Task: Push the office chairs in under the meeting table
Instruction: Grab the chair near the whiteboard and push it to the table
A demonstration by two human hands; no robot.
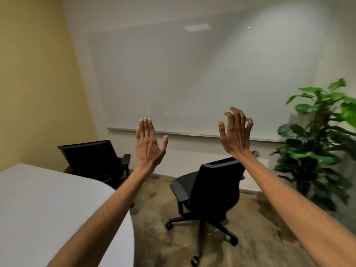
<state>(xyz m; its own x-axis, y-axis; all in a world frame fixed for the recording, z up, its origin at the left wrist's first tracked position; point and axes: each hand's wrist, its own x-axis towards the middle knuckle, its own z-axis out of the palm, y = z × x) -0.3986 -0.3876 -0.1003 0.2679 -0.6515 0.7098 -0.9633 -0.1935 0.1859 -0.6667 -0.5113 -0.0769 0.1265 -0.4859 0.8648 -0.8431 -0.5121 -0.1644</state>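
A white meeting table [48, 205] fills the lower left. One black office chair [210, 187] stands out on the floor to its right, turned with its back toward me, well apart from the table. A second black chair [92, 158] sits at the table's far end, close to its edge. Both arms are stretched forward and raised. My left hand [148, 145] is flat with fingers together and thumb out, holding nothing. My right hand [236, 132] hangs above the near chair's backrest, fingers spread and curled, touching nothing.
A large whiteboard [192, 83] with a tray rail covers the far wall. A tall leafy potted plant [317, 143] stands at the right, close behind the near chair. A yellow wall [34, 83] bounds the left. The floor is patterned beige carpet [154, 237].
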